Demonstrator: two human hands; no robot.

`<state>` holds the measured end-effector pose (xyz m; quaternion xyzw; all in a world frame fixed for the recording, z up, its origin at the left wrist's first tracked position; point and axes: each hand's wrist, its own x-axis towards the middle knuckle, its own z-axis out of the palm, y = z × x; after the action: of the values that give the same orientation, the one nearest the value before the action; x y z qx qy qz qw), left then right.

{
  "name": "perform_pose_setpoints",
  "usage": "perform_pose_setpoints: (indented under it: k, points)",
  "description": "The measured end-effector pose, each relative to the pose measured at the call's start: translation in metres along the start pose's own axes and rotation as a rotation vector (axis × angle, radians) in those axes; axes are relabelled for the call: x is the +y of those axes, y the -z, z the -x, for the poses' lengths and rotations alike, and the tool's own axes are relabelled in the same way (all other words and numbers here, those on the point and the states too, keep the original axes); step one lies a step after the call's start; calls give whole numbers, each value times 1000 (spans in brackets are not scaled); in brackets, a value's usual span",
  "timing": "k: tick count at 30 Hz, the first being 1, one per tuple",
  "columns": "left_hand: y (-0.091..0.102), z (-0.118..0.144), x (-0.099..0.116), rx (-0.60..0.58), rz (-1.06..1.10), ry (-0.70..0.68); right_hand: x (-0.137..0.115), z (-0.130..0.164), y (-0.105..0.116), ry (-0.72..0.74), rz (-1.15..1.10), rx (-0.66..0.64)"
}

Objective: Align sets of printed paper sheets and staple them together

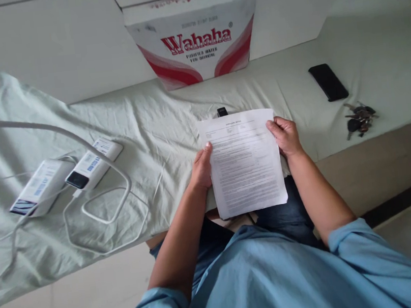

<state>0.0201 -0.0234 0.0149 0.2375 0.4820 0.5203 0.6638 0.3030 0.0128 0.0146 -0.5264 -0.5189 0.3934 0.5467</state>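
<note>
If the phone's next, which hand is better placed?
Right, most likely. The right hand holds the paper by its right edge, nearer the phone; the left hand grips the opposite edge, farther away. Either must let go first.

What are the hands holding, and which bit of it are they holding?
Printed paper: the left hand holds the upper part of its left edge, and the right hand holds its right edge near the top corner.

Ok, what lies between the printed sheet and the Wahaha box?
The head view shows a small black object on the pale cloth, near the sheet.
</note>
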Motion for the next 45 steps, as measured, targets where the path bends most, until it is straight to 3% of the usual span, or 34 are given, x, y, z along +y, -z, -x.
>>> perform_pose_setpoints:
  k: [3,9,12,18,22,26,30,33,40,45]
  points:
    - [-3,1,4,34,-13,-5,1,-1,-3,5,-19,3]
    - [-6,8,10,-31,-104,21,5,-6,-6,32,-74,138]
    - [-5,9,10,-60,-112,22,7,-5,-3,33,-2,131]
    - [0,6,5,-11,-143,16,9,-5,0,35,232,93]
    - [-1,7,7,-71,-171,11,-6,-9,0,228,593,23]
    - [-3,10,9,-143,-198,21,-38,-12,-9,448,867,-13]
    - [-3,13,9,-163,-199,25,-65,-10,-25,477,1015,-258]
    - [-2,14,9,-183,-202,33,-75,-8,-32,459,1150,-352]
    - [-1,13,7,-183,-232,1,-89,0,-47,557,1072,-357]
    - [-1,15,5,-181,-218,0,-86,-1,-55,405,962,-384]
